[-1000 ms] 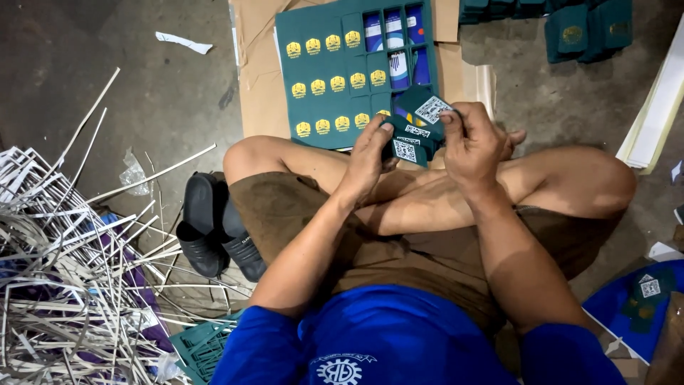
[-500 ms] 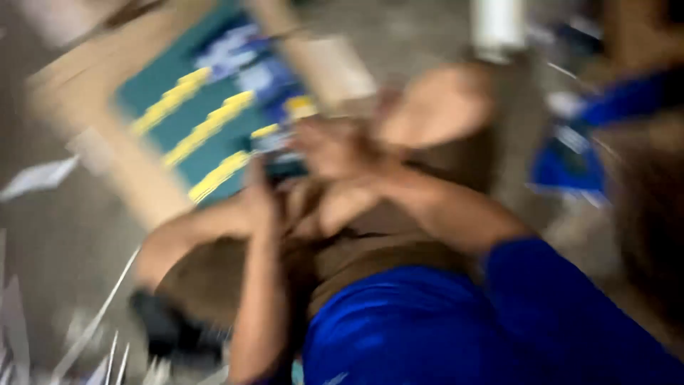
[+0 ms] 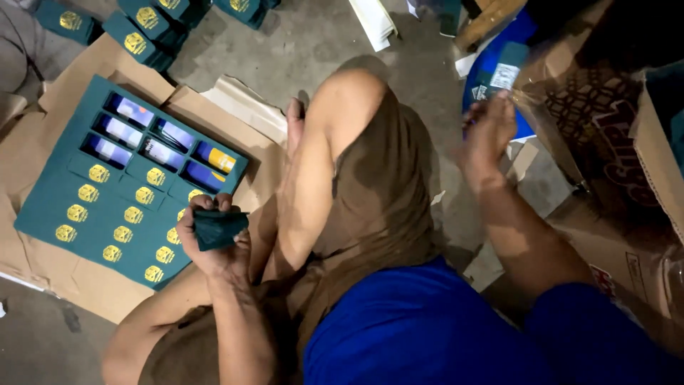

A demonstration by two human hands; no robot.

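Note:
My left hand (image 3: pixel 214 246) is closed around a small dark green box (image 3: pixel 217 228), held above my left knee. It hovers at the near right corner of a flat block of green boxes with gold emblems (image 3: pixel 107 214), which lies on cardboard (image 3: pixel 214 107); several at its far end show blue and yellow contents (image 3: pixel 157 146). My right hand (image 3: pixel 488 132) is stretched out to the right, fingers loosely apart and motion-blurred, with nothing visible in it. It is just below a green box with a white label (image 3: pixel 502 68) lying on a blue surface (image 3: pixel 524 32).
More green boxes with gold emblems (image 3: pixel 142 32) lie on the concrete floor at the top left. A large brown printed carton (image 3: pixel 613 135) fills the right side. My bent knee in brown shorts (image 3: pixel 356 142) sits between the two hands.
The view has swung to the right. My right hand let go of the green box and moved out to the right; my left hand keeps the box.

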